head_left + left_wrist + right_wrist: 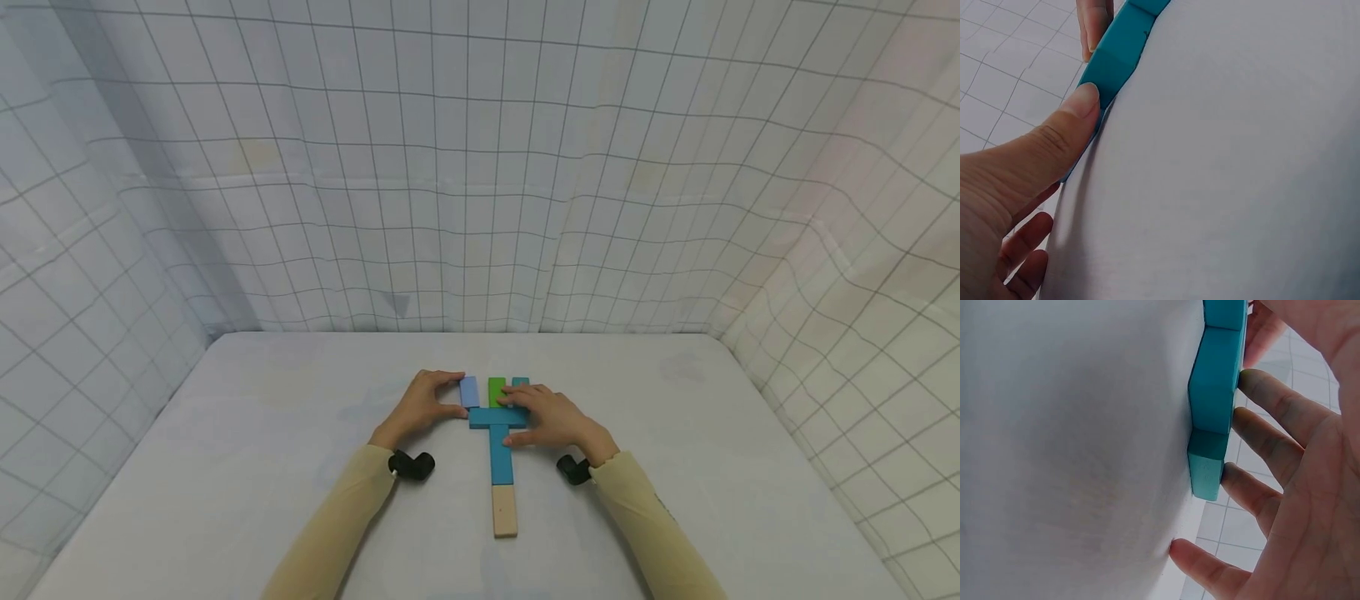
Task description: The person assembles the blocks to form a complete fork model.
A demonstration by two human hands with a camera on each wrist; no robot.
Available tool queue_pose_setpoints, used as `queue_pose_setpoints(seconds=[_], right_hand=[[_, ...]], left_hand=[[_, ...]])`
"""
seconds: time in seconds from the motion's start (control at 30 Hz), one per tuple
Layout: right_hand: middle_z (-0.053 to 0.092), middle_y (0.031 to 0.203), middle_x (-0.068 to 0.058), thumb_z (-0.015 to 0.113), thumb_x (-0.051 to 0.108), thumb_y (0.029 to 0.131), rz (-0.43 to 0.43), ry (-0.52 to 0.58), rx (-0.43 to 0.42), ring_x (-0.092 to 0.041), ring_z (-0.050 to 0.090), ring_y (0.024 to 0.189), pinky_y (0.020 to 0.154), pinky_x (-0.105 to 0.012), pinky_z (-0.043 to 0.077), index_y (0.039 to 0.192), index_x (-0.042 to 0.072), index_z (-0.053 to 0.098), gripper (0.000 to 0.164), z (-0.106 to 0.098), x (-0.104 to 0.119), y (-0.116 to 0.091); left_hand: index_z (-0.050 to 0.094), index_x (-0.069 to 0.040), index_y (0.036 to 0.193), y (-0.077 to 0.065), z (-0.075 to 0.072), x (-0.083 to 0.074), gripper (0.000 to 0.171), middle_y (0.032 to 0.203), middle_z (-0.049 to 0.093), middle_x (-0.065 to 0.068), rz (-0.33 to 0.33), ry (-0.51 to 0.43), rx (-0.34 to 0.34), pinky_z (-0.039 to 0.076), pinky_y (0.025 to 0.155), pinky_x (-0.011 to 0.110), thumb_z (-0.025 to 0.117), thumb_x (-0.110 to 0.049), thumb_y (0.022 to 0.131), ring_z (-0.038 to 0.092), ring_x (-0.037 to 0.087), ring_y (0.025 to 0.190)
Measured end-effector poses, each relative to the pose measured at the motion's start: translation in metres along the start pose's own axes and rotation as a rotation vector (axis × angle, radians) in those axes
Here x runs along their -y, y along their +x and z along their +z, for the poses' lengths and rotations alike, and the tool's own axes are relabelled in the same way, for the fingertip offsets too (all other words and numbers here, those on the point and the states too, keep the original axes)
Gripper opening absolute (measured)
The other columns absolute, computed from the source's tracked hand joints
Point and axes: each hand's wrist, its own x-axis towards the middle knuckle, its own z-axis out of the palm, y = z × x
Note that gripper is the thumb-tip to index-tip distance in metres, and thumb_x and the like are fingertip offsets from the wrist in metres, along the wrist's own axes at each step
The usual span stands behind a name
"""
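Observation:
Flat blocks lie on the table in a fork shape. My left hand (422,406) pinches a light-blue block (468,392) lengthwise, index finger at its far end, thumb at the near end. In the left wrist view that thumb (1072,115) lies right at the corner of the blue crossbar block (486,419). Spread over the right side is my right hand (557,418), its fingertips on the blocks by the green block (496,390) and the teal block (521,382), which it partly hides. Its thumb is beside the blue stem block (501,460).
A plain wooden block (505,510) continues the stem toward me. White grid-patterned curtains (480,208) hang behind and on both sides of the white table (262,467). Black wrist cameras (412,465) sit below each hand.

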Motion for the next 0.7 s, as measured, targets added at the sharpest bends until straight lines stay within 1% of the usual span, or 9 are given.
queue_pose_setpoints(seconds=[0.3,0.47,0.7], right_hand=[[0.035,0.149,0.002,0.067,0.055,0.082,0.016,-0.011,0.01,-0.03,0.029,0.135,0.1,-0.058,0.027,0.139,0.021,0.049,0.069,-0.001,0.0014,-0.0002],[0.034,0.149,0.002,0.067,0.055,0.082,0.021,-0.01,0.013,-0.03,0.029,0.135,0.1,-0.058,0.027,0.14,0.021,0.049,0.07,-0.0017,0.0017,-0.0007],[0.034,0.149,0.002,0.067,0.055,0.082,0.015,-0.01,0.01,-0.029,0.029,0.135,0.101,-0.058,0.027,0.139,0.021,0.049,0.07,-0.0015,0.0013,-0.0009]], left_hand=[[0.059,-0.006,0.129,0.0006,0.0006,-0.002,0.066,0.128,0.057,0.01,-0.027,0.019,0.018,0.031,0.101,0.047,0.084,-0.027,0.071,0.045,0.031,0.118],[0.058,-0.007,0.131,0.0028,0.0004,-0.0022,0.066,0.129,0.057,0.009,-0.026,0.043,0.04,0.032,0.101,0.046,0.083,-0.027,0.073,0.045,0.029,0.118],[0.057,-0.007,0.132,0.0032,-0.0002,-0.0028,0.067,0.13,0.056,0.01,-0.017,0.039,0.054,0.033,0.1,0.046,0.083,-0.026,0.074,0.045,0.029,0.117]])
